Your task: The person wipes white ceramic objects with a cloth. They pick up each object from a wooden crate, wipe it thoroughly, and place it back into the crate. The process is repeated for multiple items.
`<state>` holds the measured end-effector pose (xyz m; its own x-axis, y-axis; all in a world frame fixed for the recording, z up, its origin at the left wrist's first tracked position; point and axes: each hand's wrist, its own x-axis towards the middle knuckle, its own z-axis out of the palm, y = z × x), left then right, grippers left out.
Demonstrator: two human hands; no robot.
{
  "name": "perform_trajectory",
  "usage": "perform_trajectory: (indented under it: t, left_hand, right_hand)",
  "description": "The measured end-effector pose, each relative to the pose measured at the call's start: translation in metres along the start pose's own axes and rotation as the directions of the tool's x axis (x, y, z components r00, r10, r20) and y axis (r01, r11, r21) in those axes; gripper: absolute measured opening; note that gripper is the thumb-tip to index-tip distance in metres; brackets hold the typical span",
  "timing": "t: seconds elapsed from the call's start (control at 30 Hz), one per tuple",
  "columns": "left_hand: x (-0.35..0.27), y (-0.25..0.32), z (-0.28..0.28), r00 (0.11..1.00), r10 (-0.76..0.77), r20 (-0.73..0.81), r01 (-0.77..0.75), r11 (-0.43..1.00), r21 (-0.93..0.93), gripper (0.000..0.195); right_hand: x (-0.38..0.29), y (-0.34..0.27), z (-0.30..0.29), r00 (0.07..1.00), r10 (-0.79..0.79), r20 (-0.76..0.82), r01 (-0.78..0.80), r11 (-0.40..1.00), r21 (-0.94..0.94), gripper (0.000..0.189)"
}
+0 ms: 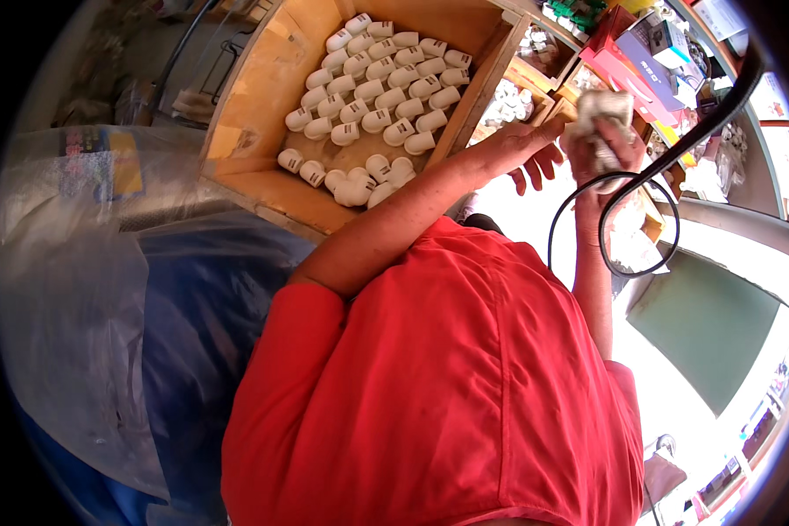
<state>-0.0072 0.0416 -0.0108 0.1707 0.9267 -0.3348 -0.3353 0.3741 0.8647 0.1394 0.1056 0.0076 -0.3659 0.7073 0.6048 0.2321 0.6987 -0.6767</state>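
My left hand point(532, 151) is beside my right hand, its fingers apart. Its thumb side is close to the cloth; whether they touch is unclear. My right hand point(605, 148) is closed around a crumpled off-white cloth or glove point(605, 108). Under and left of my left forearm is a wooden box point(250, 118). White plastic elbow pipe fittings point(368, 90) with small dark markings lie in it in rows, and a looser group of fittings point(357, 186) is at its near side, partly hidden by my forearm.
Wooden bins of white fittings point(509, 102), a red box point(611, 59) and smaller cartons stand at upper right. A black cable point(703, 135) loops in front of my right forearm. Clear plastic sheeting point(72, 263) covers blue material at left. A green panel point(707, 322) is at right.
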Motion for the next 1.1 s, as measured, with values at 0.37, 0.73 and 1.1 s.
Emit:
perform_trajectory:
  t: [0.37,0.73,1.1]
  left_hand:
    - [0.006,-0.027,-0.005,0.946,-0.019,0.322,0.217,0.778,-0.590,0.049]
    - [-0.005,-0.015,0.009,0.973,-0.092,0.211,0.188,0.847,-0.498,0.030]
    - [-0.007,-0.013,0.012,0.957,0.289,-0.016,-0.290,0.956,-0.052,0.029]
  right_hand:
    - [-0.004,-0.020,0.000,0.968,-0.189,0.163,0.203,0.977,-0.071,0.030]
    - [-0.012,-0.018,0.002,0.996,-0.085,-0.009,0.085,0.985,0.148,0.027]
    - [-0.024,-0.008,0.010,0.967,0.254,-0.034,-0.235,0.932,0.275,0.021]
